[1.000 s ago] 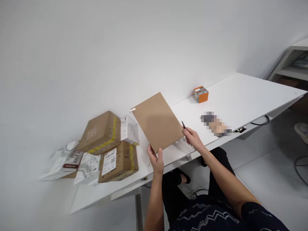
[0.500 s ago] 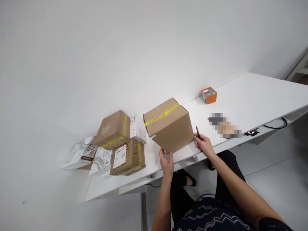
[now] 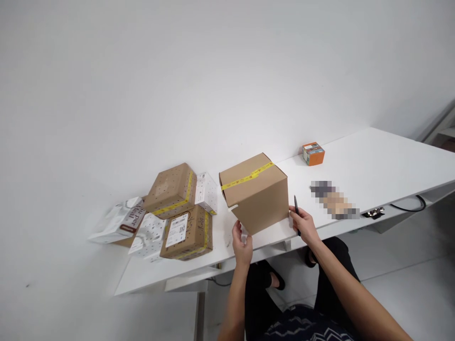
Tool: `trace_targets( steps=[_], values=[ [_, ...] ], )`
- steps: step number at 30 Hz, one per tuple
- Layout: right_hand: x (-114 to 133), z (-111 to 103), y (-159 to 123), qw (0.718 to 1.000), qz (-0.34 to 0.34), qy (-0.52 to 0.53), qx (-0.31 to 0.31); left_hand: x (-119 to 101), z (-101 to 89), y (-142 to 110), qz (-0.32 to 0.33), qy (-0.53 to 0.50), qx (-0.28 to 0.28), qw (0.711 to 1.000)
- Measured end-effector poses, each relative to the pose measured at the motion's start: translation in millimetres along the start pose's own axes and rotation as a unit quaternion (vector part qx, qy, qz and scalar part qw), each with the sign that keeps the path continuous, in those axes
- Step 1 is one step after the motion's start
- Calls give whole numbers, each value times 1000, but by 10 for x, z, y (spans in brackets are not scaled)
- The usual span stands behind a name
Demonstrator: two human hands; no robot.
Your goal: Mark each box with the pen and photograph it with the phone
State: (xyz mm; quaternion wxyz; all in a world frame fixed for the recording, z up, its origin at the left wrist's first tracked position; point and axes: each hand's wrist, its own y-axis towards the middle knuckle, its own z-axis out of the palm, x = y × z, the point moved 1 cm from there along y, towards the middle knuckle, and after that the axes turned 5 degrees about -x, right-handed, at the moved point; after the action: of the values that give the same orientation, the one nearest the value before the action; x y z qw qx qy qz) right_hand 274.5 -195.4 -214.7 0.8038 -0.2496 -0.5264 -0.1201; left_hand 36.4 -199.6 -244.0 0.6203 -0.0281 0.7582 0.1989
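A large plain cardboard box [image 3: 263,206] with yellow tape across its top is in front of me on the table. My left hand [image 3: 243,244] is at its lower near left corner, with the fingers curled along the bottom edge and the thumb at the corner. A small pale flap or strip sticks out from the box's left edge. At the lower right corner, my right hand [image 3: 304,225] touches the box with its fingertips. That hand also grips a slim black pen [image 3: 296,203], which points upward.
Several taped parcels [image 3: 186,232] are piled at the left, beside a white printed bag [image 3: 122,220]. An orange box [image 3: 313,154] stands near the wall. A blurred-out item [image 3: 334,201] lies to the right on the white table [image 3: 384,161], close to a metal clip [image 3: 375,213].
The cardboard box has tipped to a more level pose, its top less tilted. Both hands stay at its lower corners, the right with the pen. The view has shifted slightly.
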Motion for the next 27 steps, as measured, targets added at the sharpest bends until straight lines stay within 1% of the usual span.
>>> trace_targets(
  steps=[8,12,22,27],
  values=[
    [3,1,-24,1000,6,15,6,-8,37,-13,-8,-21,20,1000],
    [11,0,-34,1000,6,12,16,-35,48,-1,0,-32,36,999],
    [-55,-11,20,999,-6,-15,28,-45,107,13,-11,-53,41,998],
    [-21,-14,-4,999,-11,-18,34,-149,110,20,-9,-42,43,998]
  ],
)
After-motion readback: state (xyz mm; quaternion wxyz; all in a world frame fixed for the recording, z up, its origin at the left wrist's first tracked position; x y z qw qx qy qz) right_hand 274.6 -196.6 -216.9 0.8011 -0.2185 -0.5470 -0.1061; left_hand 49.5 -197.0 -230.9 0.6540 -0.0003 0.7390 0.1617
